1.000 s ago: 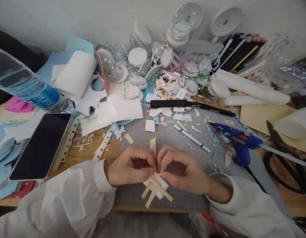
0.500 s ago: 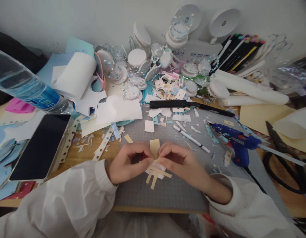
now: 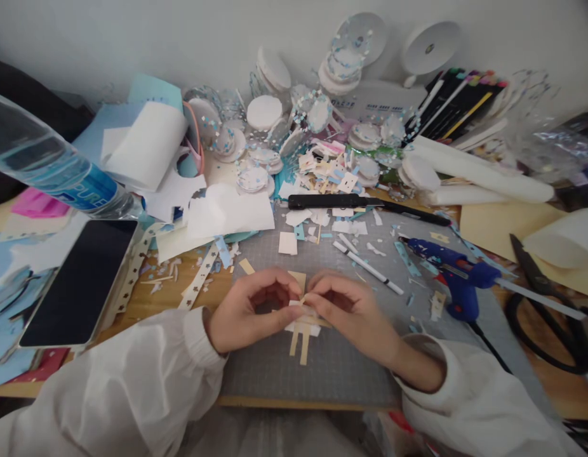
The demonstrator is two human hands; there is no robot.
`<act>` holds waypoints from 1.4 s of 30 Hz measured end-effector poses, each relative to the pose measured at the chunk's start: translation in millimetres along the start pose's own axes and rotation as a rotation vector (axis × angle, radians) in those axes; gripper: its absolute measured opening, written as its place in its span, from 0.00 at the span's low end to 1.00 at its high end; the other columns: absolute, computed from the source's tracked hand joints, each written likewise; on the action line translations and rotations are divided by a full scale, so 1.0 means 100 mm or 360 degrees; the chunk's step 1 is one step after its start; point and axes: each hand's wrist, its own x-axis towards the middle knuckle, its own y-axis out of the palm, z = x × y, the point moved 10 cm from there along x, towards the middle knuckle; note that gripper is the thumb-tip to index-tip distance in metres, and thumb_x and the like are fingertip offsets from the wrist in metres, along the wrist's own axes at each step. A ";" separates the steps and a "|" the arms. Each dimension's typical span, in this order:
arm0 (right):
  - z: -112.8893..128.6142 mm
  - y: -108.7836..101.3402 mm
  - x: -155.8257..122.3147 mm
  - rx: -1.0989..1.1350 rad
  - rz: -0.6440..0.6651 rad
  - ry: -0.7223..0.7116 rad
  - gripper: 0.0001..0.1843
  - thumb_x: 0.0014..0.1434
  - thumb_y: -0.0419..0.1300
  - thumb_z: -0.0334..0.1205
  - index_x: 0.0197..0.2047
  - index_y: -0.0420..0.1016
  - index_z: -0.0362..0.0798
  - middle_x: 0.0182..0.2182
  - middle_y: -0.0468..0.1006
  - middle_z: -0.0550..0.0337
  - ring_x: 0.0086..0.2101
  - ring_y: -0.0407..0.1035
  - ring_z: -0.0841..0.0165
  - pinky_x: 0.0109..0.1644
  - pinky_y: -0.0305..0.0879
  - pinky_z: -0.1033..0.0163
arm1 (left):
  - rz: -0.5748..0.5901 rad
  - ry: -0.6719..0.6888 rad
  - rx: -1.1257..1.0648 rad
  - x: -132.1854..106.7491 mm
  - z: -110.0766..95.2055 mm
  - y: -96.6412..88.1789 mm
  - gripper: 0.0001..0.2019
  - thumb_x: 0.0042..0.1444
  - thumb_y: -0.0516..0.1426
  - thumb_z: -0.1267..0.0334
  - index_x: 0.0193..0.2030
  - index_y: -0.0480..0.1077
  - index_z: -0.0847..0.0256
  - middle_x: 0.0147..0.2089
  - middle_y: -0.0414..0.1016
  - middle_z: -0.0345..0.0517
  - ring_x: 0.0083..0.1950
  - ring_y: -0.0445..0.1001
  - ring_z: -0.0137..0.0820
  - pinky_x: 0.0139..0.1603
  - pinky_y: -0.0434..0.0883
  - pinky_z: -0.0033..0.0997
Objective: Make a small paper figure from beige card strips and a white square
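Note:
Between my two hands is a small paper figure [image 3: 303,335], made of white paper with thin tan strips, two of which hang down like legs. My left hand [image 3: 256,310] pinches it from the left, and my right hand [image 3: 348,314] grips it from the right with thumb and fingertips. The fingertips cover its upper part. A tan paper piece [image 3: 298,279] lies flat just beyond my fingers on the grey cutting mat [image 3: 313,384]. Left of it rests a short tan strip [image 3: 246,266].
On the right are a blue glue gun [image 3: 453,273] and black scissors [image 3: 544,298]. A white pen [image 3: 370,268] and a black-handled tool [image 3: 365,203] lie ahead. Phone [image 3: 79,282] and water bottle [image 3: 51,158] occupy the left. Paper scraps and decorated white discs [image 3: 264,113] crowd the back.
The paper figure has turned between my fingers; its leg strips now point more straight down and sit slightly further right. Both hands keep their pinch.

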 end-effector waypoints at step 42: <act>0.23 0.02 -0.03 -0.0473 -0.0034 -0.0316 0.04 0.61 0.55 0.35 0.34 0.68 0.48 0.28 0.70 0.63 0.31 0.64 0.72 0.35 0.60 0.65 | -0.0113 0.0005 -0.0092 0.02 0.03 -0.06 0.05 0.54 0.61 0.67 0.37 0.70 0.65 0.34 0.73 0.43 0.34 0.72 0.25 0.36 0.72 0.24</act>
